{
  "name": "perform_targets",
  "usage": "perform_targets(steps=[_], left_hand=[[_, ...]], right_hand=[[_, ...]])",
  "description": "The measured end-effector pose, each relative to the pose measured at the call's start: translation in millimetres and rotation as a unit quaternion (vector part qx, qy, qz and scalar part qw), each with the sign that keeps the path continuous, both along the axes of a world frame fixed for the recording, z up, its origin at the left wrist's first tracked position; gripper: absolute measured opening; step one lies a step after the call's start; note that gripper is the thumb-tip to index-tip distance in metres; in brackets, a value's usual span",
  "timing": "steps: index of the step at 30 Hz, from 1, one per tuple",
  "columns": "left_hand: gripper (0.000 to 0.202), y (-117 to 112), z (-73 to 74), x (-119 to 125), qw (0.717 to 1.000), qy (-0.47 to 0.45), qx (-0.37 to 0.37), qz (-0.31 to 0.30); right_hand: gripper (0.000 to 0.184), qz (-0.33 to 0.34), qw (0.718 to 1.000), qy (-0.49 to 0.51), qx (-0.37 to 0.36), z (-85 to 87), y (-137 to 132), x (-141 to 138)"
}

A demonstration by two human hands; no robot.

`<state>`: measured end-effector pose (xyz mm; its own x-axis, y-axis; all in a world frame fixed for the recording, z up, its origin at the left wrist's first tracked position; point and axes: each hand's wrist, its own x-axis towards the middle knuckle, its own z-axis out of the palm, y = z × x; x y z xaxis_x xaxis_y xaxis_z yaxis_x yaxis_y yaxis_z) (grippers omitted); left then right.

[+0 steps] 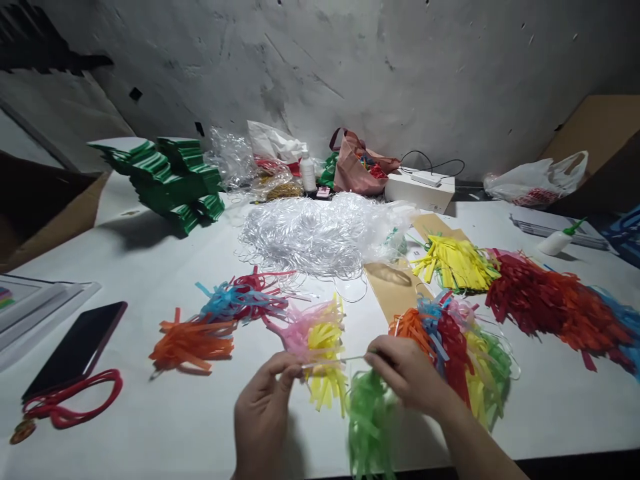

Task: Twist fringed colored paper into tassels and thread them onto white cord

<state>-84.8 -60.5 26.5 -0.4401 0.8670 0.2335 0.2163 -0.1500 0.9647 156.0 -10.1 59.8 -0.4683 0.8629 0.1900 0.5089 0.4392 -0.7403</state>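
A thin white string (pixel 345 360) is stretched between my two hands. My left hand (pixel 267 403) is closed, pinching one end between thumb and fingers. My right hand (pixel 405 370), also closed, grips the other end. Below it hangs a green paper tassel (pixel 369 423), slightly blurred; how it joins the string is hidden. Just beyond my hands lie a yellow tassel (pixel 326 363) and a pink tassel (pixel 297 330). Farther left are an orange tassel (pixel 195 343) and a blue tassel (pixel 223 300). A row of mixed tassels (pixel 455 343) lies beside my right hand.
A heap of white string (pixel 310 233) fills the table's middle. Dark red and orange tassels (pixel 555 303) and a glue bottle (pixel 556 242) lie right. Green cut-out stacks (pixel 165 177) stand back left, a phone (pixel 75 347) front left. A pink bag (pixel 353 167) rests by the wall.
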Motion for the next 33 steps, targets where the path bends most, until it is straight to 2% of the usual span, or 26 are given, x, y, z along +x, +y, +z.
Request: perform_targets(steps=[2, 4, 6, 7, 8, 9, 11, 12, 13, 14, 15, 17, 18, 21, 23, 24, 27, 29, 33], left_hand=[[0.027, 3, -4.8, -18, 0.995, -0.019, -0.013, 0.094], [0.03, 5, -7.5, -29, 0.987, -0.033, -0.017, 0.154], [0.029, 5, -6.6, -30, 0.987, -0.038, -0.015, 0.158], [0.028, 6, -4.8, -26, 0.989, -0.037, -0.012, 0.141], [0.027, 6, -2.6, -19, 0.993, -0.033, -0.009, 0.109], [0.026, 6, -0.4, -11, 0.997, -0.028, -0.005, 0.066], [0.024, 6, 2.5, 6, 0.999, -0.013, 0.008, -0.031], [0.023, 7, 2.6, 11, 0.997, -0.003, 0.016, -0.074], [0.022, 9, 1.7, 14, 0.994, 0.011, 0.024, -0.106], [0.021, 12, -0.2, 14, 0.992, 0.026, 0.031, -0.12], [0.019, 15, -2.9, 10, 0.991, 0.046, 0.037, -0.12], [0.016, 24, -10.0, -4, 0.987, 0.112, 0.034, -0.113], [0.021, 29, -14.1, -12, 0.979, 0.163, 0.026, -0.118], [0.044, 42, -26.4, -36, 0.923, 0.351, -0.01, -0.158], [0.04, 47, -32.9, -44, 0.887, 0.428, -0.035, -0.167], [0.037, 49, -35.1, -46, 0.879, 0.444, -0.046, -0.167], [0.031, 50, -37.7, -50, 0.876, 0.45, -0.058, -0.165], [0.03, 50, -37.4, -55, 0.875, 0.454, -0.063, -0.159], [0.027, 45, -38.8, -75, 0.869, 0.467, -0.082, -0.141]], right_hand=[[0.026, -0.068, 0.995, -0.07, 0.002, 0.7, 17, 27], [0.025, -0.164, 0.971, -0.172, 0.038, -0.1, 31, 49], [0.018, -0.253, 0.931, -0.242, 0.104, -1.6, 38, 55], [0.016, -0.262, 0.925, -0.242, 0.134, -2.1, 37, 50], [0.019, -0.243, 0.932, -0.22, 0.155, -2.4, 33, 39], [0.026, -0.19, 0.952, -0.175, 0.166, -2.5, 27, 25], [0.043, -0.041, 0.985, -0.085, 0.144, -2.3, 13, -11], [0.046, 0.036, 0.991, -0.048, 0.12, -2.7, 6, -28], [0.037, 0.09, 0.993, -0.01, 0.082, -3.7, 2, -42], [0.027, 0.11, 0.992, 0.024, 0.049, -5.4, 0, -53], [0.024, 0.109, 0.992, 0.052, 0.024, -8.0, 0, -59], [0.029, 0.058, 0.995, 0.079, 0.003, -14.8, 7, -63], [0.03, 0.031, 0.997, 0.071, 0.004, -18.7, 12, -61], [0.028, 0.013, 0.999, -0.047, 0.02, -30.0, 25, -60], [0.02, 0.03, 0.991, -0.125, 0.029, -37.4, 30, -68], [0.017, 0.04, 0.988, -0.148, 0.032, -41.1, 32, -75], [0.023, 0.058, 0.981, -0.183, 0.03, -50.8, 40, -96], [0.017, 0.053, 0.977, -0.204, 0.024, -53.1, 46, -103], [0.019, 0.014, 0.979, -0.201, 0.003, -41.3, 53, -81]])
